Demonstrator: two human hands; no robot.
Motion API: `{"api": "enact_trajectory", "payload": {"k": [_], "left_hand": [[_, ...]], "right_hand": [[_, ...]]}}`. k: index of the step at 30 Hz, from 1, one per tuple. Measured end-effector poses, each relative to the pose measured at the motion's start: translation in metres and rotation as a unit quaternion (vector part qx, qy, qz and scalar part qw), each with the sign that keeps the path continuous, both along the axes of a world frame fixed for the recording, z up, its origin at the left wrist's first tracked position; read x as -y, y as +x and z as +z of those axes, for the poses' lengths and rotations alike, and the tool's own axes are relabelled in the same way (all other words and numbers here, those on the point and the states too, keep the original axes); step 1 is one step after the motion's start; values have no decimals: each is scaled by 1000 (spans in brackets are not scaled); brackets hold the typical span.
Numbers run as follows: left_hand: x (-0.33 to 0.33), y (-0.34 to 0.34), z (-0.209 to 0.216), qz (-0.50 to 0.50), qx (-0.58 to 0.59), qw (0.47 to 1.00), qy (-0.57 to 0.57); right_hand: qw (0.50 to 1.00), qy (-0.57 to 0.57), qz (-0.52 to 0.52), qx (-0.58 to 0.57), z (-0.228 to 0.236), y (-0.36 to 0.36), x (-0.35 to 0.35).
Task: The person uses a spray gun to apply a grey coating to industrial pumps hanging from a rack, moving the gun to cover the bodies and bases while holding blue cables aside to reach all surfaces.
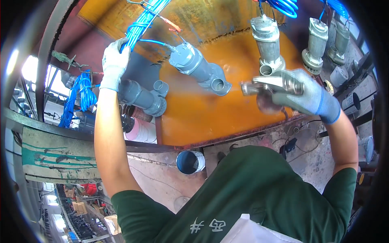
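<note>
My gloved left hand (pixel 114 64) is closed around a coiled bundle of blue cable (pixel 139 28). From that bundle a blue-grey submersible pump (pixel 198 67) hangs tilted, its round outlet toward the lower right. My gloved right hand (pixel 298 91) grips a metal spray gun (pixel 279 83), whose nozzle points left at the pump. A faint mist shows between nozzle and pump. Just beyond the gun hangs an unpainted silvery pump (pixel 267 42). Left of the tilted pump, close to my left forearm, is another grey-coated pump (pixel 142 97).
An orange-stained booth panel (pixel 194 121) backs the hanging pumps. More silvery pumps (pixel 316 44) hang at the right, beside buckets (pixel 339 76). Below the booth edge stands a paint-marked bucket (pixel 190 162). A hose (pixel 310 148) lies on the floor. Another blue cable coil (pixel 83 93) hangs at left.
</note>
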State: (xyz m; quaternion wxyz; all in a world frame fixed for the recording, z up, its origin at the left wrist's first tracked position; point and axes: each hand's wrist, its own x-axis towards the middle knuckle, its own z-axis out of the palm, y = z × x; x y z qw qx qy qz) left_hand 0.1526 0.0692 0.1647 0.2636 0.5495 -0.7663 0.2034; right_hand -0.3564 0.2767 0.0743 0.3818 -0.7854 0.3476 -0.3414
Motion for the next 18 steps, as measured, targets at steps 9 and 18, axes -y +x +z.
{"api": "enact_trajectory", "payload": {"k": [9,18], "left_hand": [[-47,-28,-9,-35,56,997,-49],[-101,-83,-13,-67,49,992,-91]], "right_hand": [[973,55,-200,98,-42,-12,-15],[969,164,-167,82,-79,-5,-67]]}}
